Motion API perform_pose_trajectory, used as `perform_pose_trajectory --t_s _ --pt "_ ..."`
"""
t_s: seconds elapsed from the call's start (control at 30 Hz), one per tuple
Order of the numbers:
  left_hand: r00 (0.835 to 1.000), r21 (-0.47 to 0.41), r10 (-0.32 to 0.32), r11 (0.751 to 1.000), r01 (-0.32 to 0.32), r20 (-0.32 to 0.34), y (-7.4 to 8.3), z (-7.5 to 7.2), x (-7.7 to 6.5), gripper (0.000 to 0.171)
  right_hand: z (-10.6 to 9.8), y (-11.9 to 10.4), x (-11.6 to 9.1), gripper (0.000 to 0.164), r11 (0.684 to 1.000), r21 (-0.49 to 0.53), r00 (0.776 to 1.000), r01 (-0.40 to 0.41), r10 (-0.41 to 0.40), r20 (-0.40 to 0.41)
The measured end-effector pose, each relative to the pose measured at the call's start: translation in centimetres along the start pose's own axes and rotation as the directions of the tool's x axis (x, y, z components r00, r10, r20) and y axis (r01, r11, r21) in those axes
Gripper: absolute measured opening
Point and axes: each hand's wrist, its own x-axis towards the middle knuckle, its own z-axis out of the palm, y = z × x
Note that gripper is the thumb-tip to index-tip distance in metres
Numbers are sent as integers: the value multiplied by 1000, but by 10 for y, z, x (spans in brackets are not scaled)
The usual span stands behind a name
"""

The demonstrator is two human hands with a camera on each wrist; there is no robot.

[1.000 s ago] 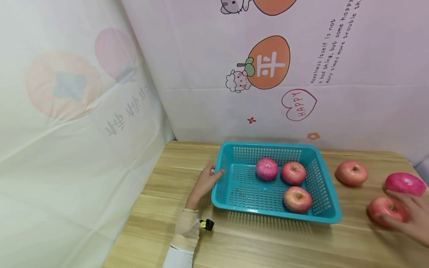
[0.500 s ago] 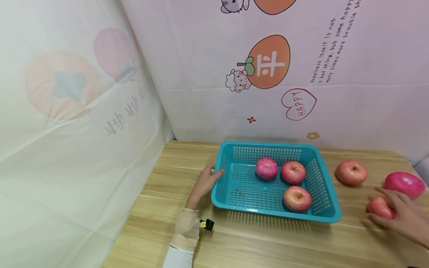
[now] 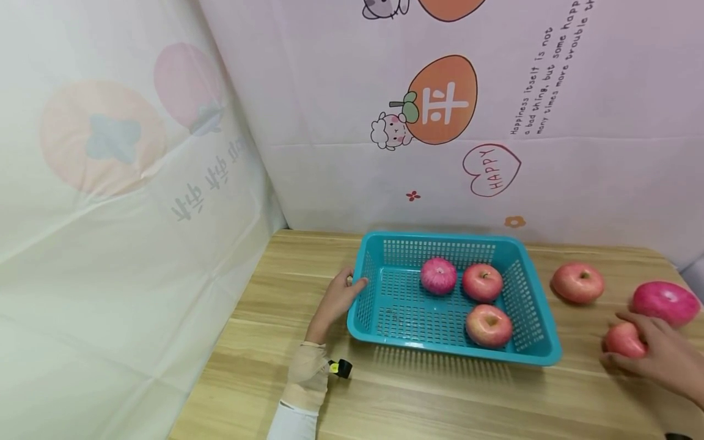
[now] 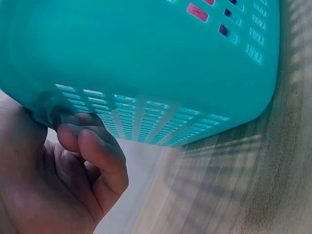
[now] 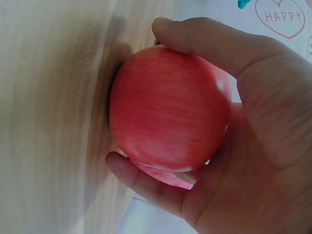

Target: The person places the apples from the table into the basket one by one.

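My left hand point(image 3: 337, 300) grips the left rim of a teal plastic basket point(image 3: 434, 348), thumb over the inside and fingers curled beneath the rim outside, as the left wrist view shows. On the right, my right hand point(image 3: 662, 351) grips a red apple point(image 5: 168, 107), its thumb and fingers curled round the sides, close over the wooden table. Inside the basket sit two apples, one red point(image 3: 482, 283) and one paler point(image 3: 489, 326), beside a round magenta fruit point(image 3: 438, 276). The palm side of the held apple is partly hidden by my hand in the head view.
Another apple point(image 3: 577, 283) lies on the wooden table point(image 3: 440, 403) just right of the basket. A larger magenta fruit point(image 3: 665, 302) lies right behind my right hand. Printed cloth point(image 3: 341, 183) hangs along the table's back edge, and pale cloth point(image 3: 137, 275) along its left.
My right hand has moved forward onto the red apple and closed its fingers round it. The left hand and the basket have stayed in place.
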Motion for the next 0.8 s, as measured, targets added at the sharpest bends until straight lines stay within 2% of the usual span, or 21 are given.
perform_pose_trajectory --t_s 0.2,0.33,0.53,0.8 --pt "1000 -17 -2 1000 2 7 1 0 0 27 -9 0 5 94 995 -74 997 -60 64 50" --pt "1000 -21 1 1000 -1 7 2 0 -1 28 -14 -2 10 95 984 -137 986 -110 126 110" --pt "1000 -15 4 1000 -3 9 2 -1 -2 28 -17 -3 14 88 990 -123 992 -73 84 94" --pt "1000 1 1 1000 -1 5 1 -1 -2 27 -21 -8 17 89 988 -133 988 -77 94 123"
